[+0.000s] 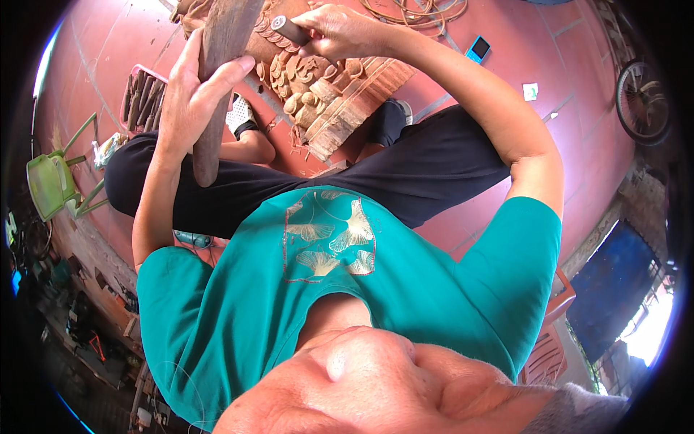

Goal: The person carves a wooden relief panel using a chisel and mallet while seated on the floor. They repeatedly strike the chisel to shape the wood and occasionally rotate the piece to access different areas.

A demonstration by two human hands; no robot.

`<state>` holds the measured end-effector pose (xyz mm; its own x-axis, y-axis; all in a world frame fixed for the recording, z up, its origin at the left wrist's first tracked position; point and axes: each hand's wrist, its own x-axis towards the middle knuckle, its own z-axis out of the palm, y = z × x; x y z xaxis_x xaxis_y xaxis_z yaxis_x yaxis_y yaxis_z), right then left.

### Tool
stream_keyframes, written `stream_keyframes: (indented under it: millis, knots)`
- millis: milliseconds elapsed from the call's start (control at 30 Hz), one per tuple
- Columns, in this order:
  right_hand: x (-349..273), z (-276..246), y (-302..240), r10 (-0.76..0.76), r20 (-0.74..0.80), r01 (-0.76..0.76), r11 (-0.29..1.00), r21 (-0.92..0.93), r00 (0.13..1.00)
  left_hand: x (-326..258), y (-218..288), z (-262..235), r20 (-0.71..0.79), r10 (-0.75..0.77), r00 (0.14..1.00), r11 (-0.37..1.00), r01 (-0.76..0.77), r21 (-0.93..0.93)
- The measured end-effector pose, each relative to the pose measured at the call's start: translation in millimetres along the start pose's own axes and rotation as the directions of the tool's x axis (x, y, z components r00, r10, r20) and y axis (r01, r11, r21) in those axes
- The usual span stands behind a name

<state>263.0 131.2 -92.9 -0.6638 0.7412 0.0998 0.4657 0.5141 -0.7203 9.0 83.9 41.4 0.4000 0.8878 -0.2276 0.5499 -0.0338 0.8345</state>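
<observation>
Gripping a wooden mallet, left hand fingers wrapped tight; right hand fingers pinch the chisel against the carving — a glancing blow could gouge it.

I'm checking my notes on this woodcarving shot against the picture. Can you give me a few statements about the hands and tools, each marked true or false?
1. The left hand grips a flat wooden mallet. True.
2. The right hand is empty. False: it holds a chisel.
3. The carved wood panel lies in front of the person's crossed legs. True.
4. The tray of tools sits beside the right hand. False: it lies on the left-hand side.
</observation>
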Motion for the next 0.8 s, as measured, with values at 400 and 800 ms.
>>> stream_keyframes:
  millis: [400,800]
  knots:
    - [-5,-14,-27,0.131,-0.036,-0.129,0.99,0.053,0.991,-3,2,0,0.053,-0.022,0.998,0.995,0.027,-0.095]
    - [-24,-64,-35,0.217,-0.248,-0.208,0.976,0.063,0.944,-24,-12,47,-0.165,-0.055,0.985,0.869,-0.034,-0.493]
